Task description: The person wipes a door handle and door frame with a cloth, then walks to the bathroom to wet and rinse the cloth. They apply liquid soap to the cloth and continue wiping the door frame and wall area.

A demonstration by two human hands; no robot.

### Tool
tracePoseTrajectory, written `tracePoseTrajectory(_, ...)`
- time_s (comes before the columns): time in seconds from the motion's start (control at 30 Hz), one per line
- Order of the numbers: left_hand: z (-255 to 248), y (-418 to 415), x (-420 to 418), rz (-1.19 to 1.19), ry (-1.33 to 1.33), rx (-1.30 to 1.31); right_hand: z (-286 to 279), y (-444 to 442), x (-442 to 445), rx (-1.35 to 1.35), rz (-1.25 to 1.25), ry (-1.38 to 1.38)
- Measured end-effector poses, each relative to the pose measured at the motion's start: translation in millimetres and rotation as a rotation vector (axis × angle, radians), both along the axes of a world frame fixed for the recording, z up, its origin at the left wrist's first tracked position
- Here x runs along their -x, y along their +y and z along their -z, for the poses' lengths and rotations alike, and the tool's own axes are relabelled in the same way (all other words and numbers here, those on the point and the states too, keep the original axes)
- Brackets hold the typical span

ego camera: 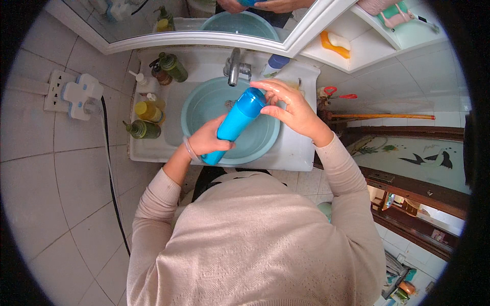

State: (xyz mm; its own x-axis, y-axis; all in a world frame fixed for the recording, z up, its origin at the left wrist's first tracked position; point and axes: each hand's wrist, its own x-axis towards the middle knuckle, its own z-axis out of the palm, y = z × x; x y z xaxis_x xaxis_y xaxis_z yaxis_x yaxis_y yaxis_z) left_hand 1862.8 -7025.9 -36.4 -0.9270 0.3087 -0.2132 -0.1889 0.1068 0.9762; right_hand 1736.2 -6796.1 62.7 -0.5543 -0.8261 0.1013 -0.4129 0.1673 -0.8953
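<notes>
My left hand (208, 137) is wrapped around the lower part of a bright blue bottle (233, 128), which tilts with its glossy darker blue cap (251, 101) up and to the right. A clear bangle (190, 149) circles my left wrist. At the cap's right side is my right hand (287, 105), wet, its fingers apart and curved around the cap's edge; whether the fingertips touch the cap I cannot tell. Beneath the bottle, a light blue plastic basin (268, 143) sits in the white washbasin (296, 153), below the chrome faucet (233, 69).
Several pump bottles, including a green one (143, 129) and a yellow-capped one (147, 111), line the left rim. A white bottle with a blue cap (275, 65) stands behind. The framed mirror (191, 38) overhangs the back. A power adapter (82, 95) with cables is on the left wall.
</notes>
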Motion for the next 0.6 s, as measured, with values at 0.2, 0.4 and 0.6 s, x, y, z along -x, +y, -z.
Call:
tracePoseTrajectory(0.2, -1, -9, 4, 0.178, -0.211, -0.214, -3, -7, -2, -0.137, -0.024, 0.304)
tracePoseTrajectory(0.4, 10, -9, 0, 0.248, -0.320, -0.284, 11, -13, -18, -0.305, 0.024, 0.552)
tracePoseTrajectory(0.6, 15, -7, -5, 0.340, -0.170, -0.201, 13, -11, -12, -0.250, 0.184, 0.447)
